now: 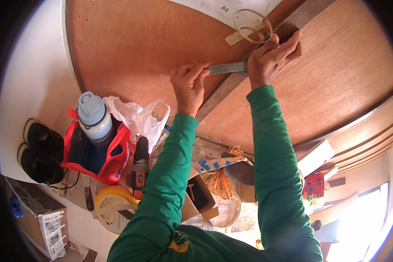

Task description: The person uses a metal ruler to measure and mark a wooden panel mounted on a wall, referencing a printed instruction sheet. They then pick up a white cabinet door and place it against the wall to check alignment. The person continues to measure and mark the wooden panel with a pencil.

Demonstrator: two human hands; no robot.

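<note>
Between both my hands a thin grey metal ruler (228, 68) lies across a dark wooden strip (220, 92) on a reddish-brown wood panel (126, 48). My left hand (189, 87) pinches the ruler's left end between thumb and fingers. Over its other end my right hand (270, 63) is pressed, its fingers bent around the strip; that end of the ruler is hidden under the hand. By the right fingertips hangs a thin clear loop (252, 26), with a pale piece of tape (235, 38) beside it.
A red bag (96, 172) with a blue-lidded bottle (93, 113), a white plastic bag (146, 120), a cordless drill (139, 170) and a yellow tape roll (113, 198) sit at left. Black shoes (41, 150) stand beyond. Orange string (218, 183) and an open cardboard box (203, 201) lie between my arms.
</note>
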